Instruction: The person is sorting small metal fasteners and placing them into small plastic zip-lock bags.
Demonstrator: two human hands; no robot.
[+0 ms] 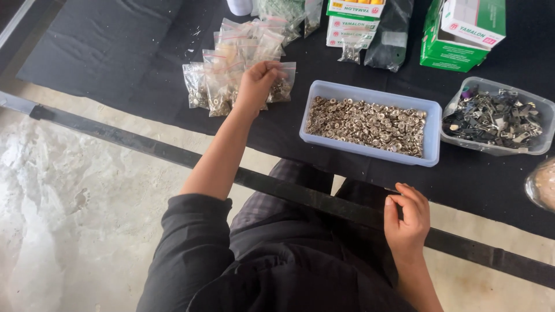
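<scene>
Head view: left hand (257, 86) pinches a small clear plastic bag (281, 86) of shiny metal rings on black cloth (104, 46); right hand (407, 216), fingers loosely curled and holding nothing, rests near the pale blue rectangular tray (430, 136).

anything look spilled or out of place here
Nothing spilled. The left hand rests on a loose, overlapping pile of small bags; the metal rings stay inside the blue tray.

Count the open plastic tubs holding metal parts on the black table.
2. The pale blue rectangular tub of silvery round fasteners sits centre; the clear tub of dark metal clips sits right. A round container at the right edge is cropped.
</scene>
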